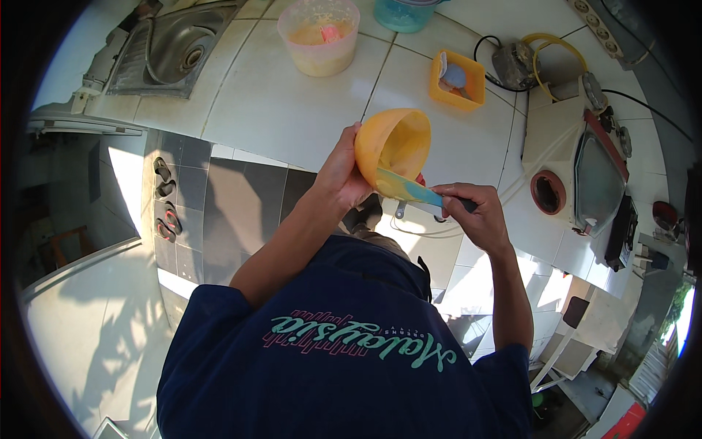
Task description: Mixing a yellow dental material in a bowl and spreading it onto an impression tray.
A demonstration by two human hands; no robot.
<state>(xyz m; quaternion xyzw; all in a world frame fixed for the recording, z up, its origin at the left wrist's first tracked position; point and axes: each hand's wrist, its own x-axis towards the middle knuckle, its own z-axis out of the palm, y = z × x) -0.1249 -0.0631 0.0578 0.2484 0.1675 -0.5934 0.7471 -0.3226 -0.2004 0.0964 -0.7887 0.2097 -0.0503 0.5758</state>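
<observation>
My left hand (pixel 344 168) is closed round the side of a yellow bowl (pixel 373 143), which is tipped so that its opening faces right. Wet-looking smears coat the inside of the bowl. In my right hand (pixel 479 216) is a teal-bladed knife (pixel 423 193) with a dark handle, gripped by fingers and thumb. Its blade lies across the bowl's lower rim, with yellowish residue toward the tip. A small red bit shows behind the blade; what it is I cannot tell. Both hands are above the near edge of the tiled counter (pixel 300 121).
Beyond the bowl stand a pink translucent tub (pixel 318 62) of pale mixture and a teal container (pixel 404 16). A yellow square basket (pixel 459 101) holds small items. A metal sink (pixel 179 55) is at far left; a bulky appliance (pixel 559 139) with cables is at right.
</observation>
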